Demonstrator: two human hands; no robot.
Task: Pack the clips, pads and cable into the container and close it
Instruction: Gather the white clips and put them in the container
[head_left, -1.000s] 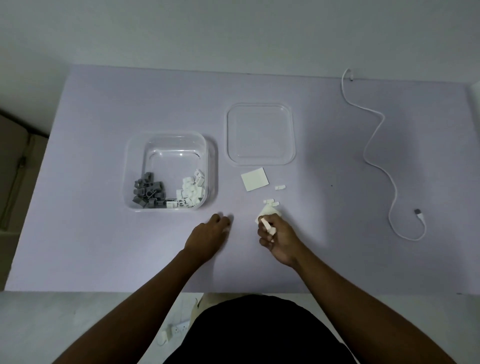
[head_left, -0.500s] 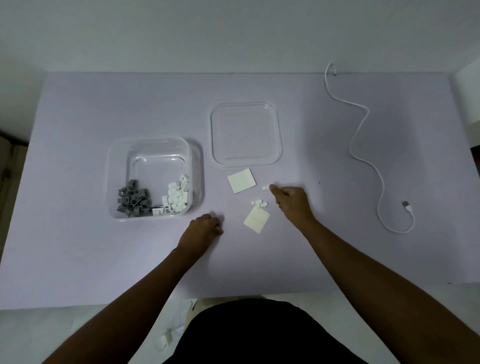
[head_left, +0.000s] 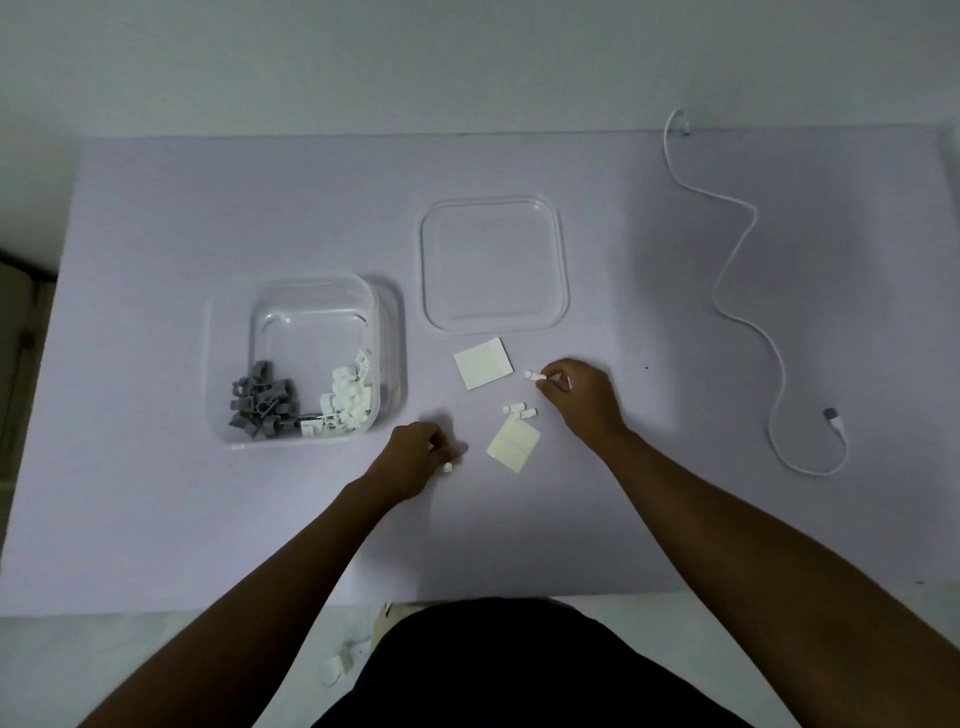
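Mid-way through gathering loose white clips off the table (head_left: 156, 519).

Right hand (head_left: 579, 397): fingertips pinched on a small white clip (head_left: 534, 375), just right of the upper pad (head_left: 483, 362). Looks like a pick of the farthest stray piece; a small white bit also showing under the fingers, perhaps another clip already tucked in so several go over in one trip.

Left hand (head_left: 413, 457): curled, knuckles up, resting on the table just below and right of the container (head_left: 304, 358), with a small white clip (head_left: 447, 467) at its fingertips. Pinched or merely touched — cannot tell. Placed near the container, probably to shorten the drop.

Container open, near the table's left middle, already loaded: grey clips (head_left: 260, 402) heaped front-left, white clips (head_left: 348, 402) front-right. Back half bare, likely room for the pads and cable.

Lid (head_left: 491, 262) flat on the table, up and right of the container, clear of the work, ready for closing last.

Between the hands: two more loose clips (head_left: 519, 410) lying side by side, and the lower pad (head_left: 513, 444) just beneath them, tilted. Both pads flat on the table, not yet packed.

Cable (head_left: 748, 291) snaking down the far right side, well apart from everything, plug end (head_left: 832, 415) nearest; uncoiled, so probably needing looping before it fits.
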